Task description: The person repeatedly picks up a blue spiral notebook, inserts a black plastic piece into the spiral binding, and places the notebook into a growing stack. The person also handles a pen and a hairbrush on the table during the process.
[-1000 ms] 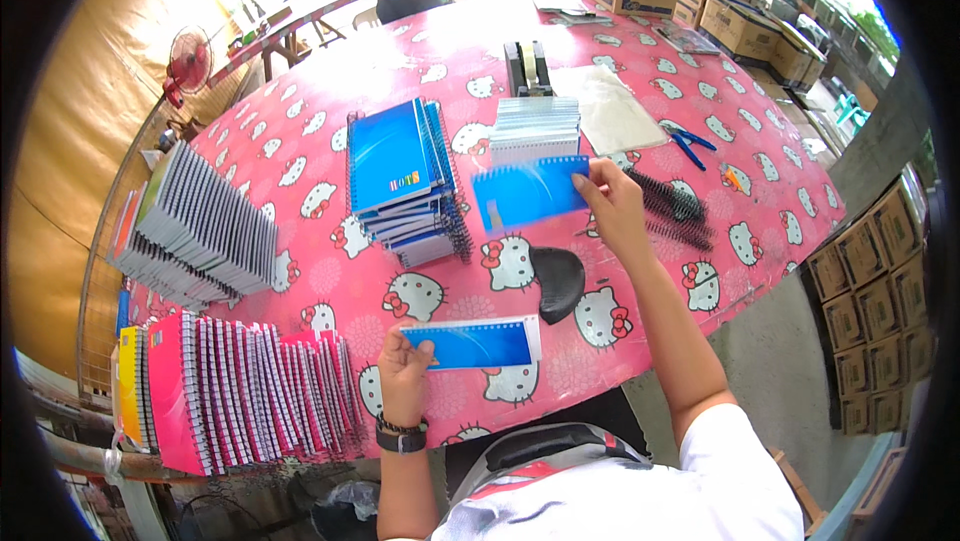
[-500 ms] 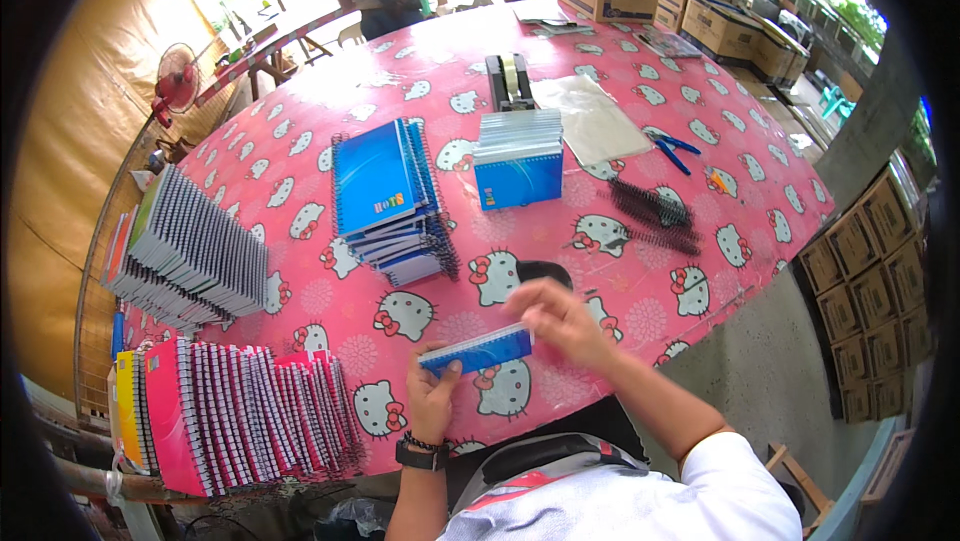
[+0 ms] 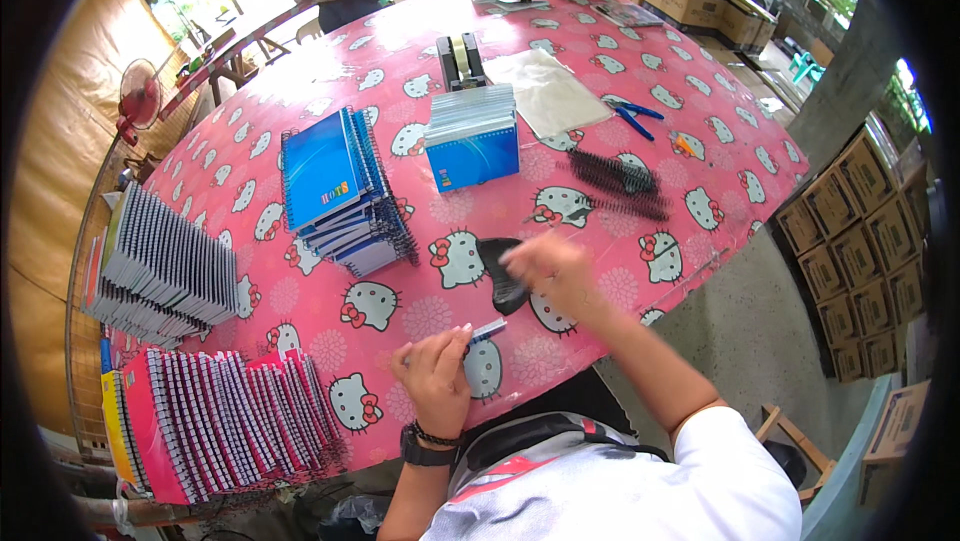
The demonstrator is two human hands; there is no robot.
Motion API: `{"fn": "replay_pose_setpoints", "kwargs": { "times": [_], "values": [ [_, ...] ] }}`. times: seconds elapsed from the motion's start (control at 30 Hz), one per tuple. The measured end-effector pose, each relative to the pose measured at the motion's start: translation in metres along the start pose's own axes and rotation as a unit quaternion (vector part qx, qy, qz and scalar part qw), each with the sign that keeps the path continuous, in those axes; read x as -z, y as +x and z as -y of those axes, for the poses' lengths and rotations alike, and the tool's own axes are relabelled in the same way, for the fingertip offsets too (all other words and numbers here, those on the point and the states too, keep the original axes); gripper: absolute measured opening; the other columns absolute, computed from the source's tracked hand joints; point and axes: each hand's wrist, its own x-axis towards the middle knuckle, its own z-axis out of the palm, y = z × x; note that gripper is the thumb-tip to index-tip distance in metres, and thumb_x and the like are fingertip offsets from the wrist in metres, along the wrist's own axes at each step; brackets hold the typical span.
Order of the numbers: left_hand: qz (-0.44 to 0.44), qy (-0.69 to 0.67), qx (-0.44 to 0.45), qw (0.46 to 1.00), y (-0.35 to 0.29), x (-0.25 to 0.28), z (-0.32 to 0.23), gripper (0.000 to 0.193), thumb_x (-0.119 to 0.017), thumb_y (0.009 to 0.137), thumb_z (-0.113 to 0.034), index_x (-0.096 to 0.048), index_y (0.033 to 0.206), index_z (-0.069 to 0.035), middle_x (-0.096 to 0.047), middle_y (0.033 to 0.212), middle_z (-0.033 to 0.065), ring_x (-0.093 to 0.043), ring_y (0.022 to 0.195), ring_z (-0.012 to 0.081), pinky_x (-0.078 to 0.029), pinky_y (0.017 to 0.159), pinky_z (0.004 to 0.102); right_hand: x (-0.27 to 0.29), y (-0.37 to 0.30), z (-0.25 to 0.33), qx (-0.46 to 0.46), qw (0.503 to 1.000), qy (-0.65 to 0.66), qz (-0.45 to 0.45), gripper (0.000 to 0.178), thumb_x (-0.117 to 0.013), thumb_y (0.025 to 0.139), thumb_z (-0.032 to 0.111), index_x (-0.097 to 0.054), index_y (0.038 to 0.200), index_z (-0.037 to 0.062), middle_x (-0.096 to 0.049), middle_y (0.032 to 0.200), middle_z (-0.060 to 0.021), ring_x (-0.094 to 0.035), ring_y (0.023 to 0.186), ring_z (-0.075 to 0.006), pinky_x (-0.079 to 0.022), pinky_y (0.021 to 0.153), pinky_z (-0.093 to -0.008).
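My left hand (image 3: 432, 373), with a dark watch and bracelet at its wrist, is closed over a small blue notebook (image 3: 489, 329) near the table's front edge. Most of that notebook is hidden under the hand; only a narrow end sticks out to the right. Beside the curved black dish (image 3: 497, 276), my right hand (image 3: 553, 273) hovers with bent fingers, smeared by motion. Whether it holds anything cannot be made out. Farther back stand a row of blue pads with punched edges (image 3: 478, 156) and a stack of blue spiral notebooks (image 3: 322, 176).
Spiral notebooks with pink covers (image 3: 165, 421) and a grey-edged stack (image 3: 175, 256) line the left side. Black wire coils (image 3: 615, 184), blue pliers (image 3: 635, 119), a whitish sheet (image 3: 550, 91) and a tape dispenser (image 3: 461, 63) lie farther off. Cartons (image 3: 860, 241) are piled at right.
My left hand has turned over the small notebook, now mostly covering it. My right hand has drawn away from the notebook toward the black dish. The whole view has shifted.
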Motion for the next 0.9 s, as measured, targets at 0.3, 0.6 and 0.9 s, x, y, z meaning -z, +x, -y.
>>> {"fn": "replay_pose_setpoints", "kwargs": {
  "times": [0.3,0.6,0.9],
  "values": [
    [-0.017,-0.048,-0.017,0.999,0.01,0.003,0.002,0.026,-0.064,0.078,-0.001,-0.07,0.101,-0.012,-0.066,0.09,0.0005,-0.059,0.084,0.0169,-0.033,0.082,0.0326,0.101,0.013,-0.095,-0.071,0.941,-0.329,-0.044,0.024,-0.072,0.076,0.024,-0.07,0.093,0.0069,-0.066,0.094,-0.0087,-0.058,0.088,-0.0282,-0.045,0.077,-0.0402],
    [-0.028,-0.039,-0.013,0.999,0.012,-0.002,0.003,0.031,-0.074,0.072,-0.012,-0.069,0.102,-0.015,-0.059,0.086,-0.0015,-0.054,0.082,0.0166,-0.031,0.079,0.0337,0.117,0.026,-0.041,-0.108,0.973,-0.188,-0.085,0.02,-0.06,0.087,0.008,-0.062,0.106,0.0007,-0.062,0.094,-0.0149,-0.06,0.084,-0.0242,-0.047,0.074,-0.0341],
    [0.004,-0.038,-0.001,0.999,0.013,-0.002,0.007,0.024,-0.072,0.075,-0.016,-0.069,0.098,-0.017,-0.057,0.085,-0.0021,-0.053,0.083,0.0165,-0.03,0.08,0.0354,0.033,-0.02,0.042,-0.027,0.976,0.029,0.214,0.037,-0.057,0.086,-0.004,-0.058,0.121,0.0065,-0.055,0.09,-0.0036,-0.051,0.073,-0.0097,-0.044,0.065,-0.0228]
  ]
}}
